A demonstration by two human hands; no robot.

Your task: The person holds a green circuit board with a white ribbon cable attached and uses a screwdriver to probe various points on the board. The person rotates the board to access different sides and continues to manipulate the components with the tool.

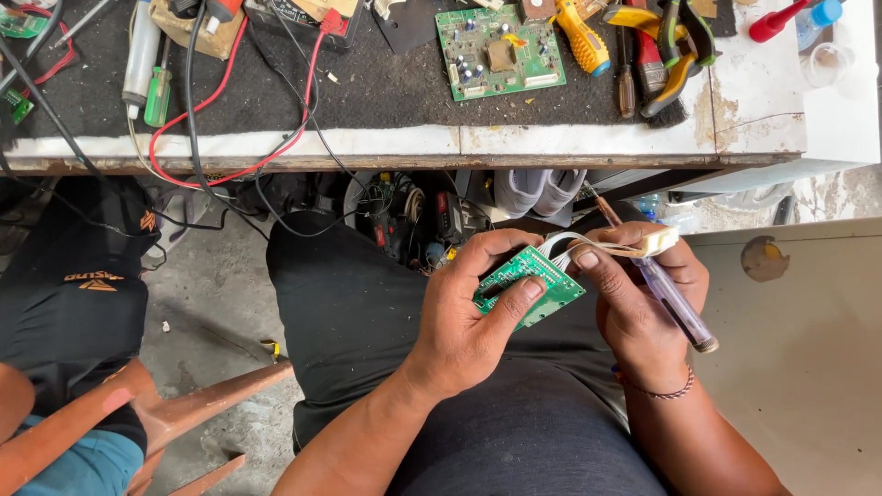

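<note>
Left hand (464, 312) curled, pinching small green circuit board (531, 287); right hand (643, 294) clasps clear-handled screwdriver (663, 292) and white connector (660, 242).

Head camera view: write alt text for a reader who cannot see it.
Over the person's lap, the left hand holds a small green circuit board while the right hand grips a clear-handled screwdriver and the board's white wire connector. Above, a cluttered workbench holds a larger green circuit board, tools and cables.
</note>
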